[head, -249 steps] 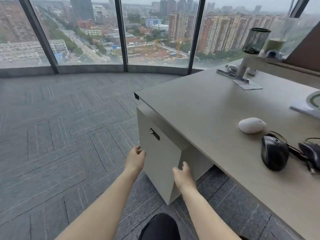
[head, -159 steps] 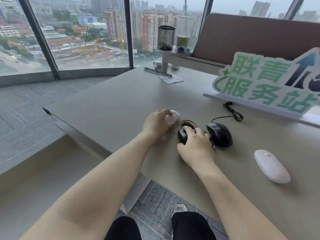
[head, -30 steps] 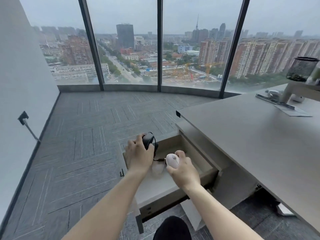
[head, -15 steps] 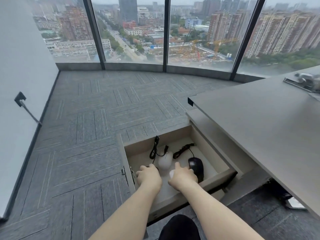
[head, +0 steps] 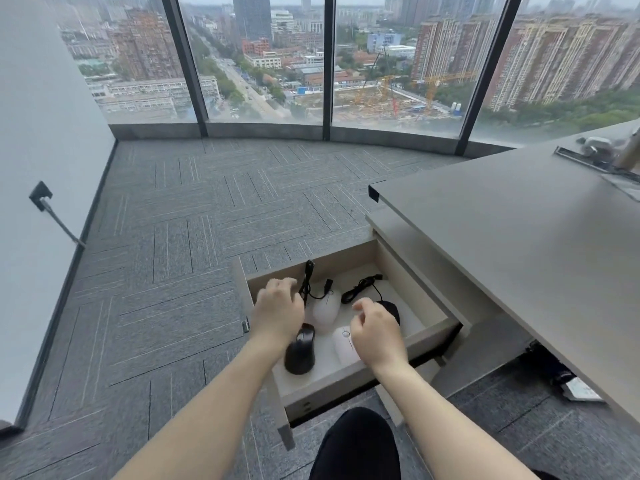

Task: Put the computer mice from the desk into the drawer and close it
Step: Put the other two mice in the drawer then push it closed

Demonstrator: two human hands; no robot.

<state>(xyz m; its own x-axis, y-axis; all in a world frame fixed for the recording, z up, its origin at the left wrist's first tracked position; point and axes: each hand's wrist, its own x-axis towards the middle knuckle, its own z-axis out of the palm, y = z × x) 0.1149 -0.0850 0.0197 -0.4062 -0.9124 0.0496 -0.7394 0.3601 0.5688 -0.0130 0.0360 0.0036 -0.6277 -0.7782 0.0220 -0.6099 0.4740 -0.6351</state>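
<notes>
Left hand [head: 277, 311] hovers over the left half of the open drawer [head: 431, 329], palm down, fingers loosely curled and spread, holding nothing. Right hand [head: 375, 332] hovers over the near right part, fingers half curled, likewise empty — slightly motion-blurred.

Four mice lie on the drawer's pale, smooth floor. Near left: a glossy black mouse [head: 300, 349], rounded, partly under the left wrist. Just right of it: a flat white mouse [head: 343, 344], oval, partly hidden by the right hand. Farther back: a matte white mouse [head: 327, 308], egg-shaped, with a bundled black cable [head: 306, 282] running up against the far drawer wall. Far right: a second black mouse [head: 389, 308], mostly covered by the right hand, its coiled cord [head: 360, 287] beside it.

The drawer is a beige laminate box, pulled well out from under the desk [head: 519, 237] — a matte grey-beige slab with a squared corner. Floor: grey carpet tiles [head: 190, 220] with a ribbed weave in alternating directions. Far side: curved floor-to-ceiling windows [head: 263, 57] with dark mullions. Left: plain white wall [head: 41, 116].
</notes>
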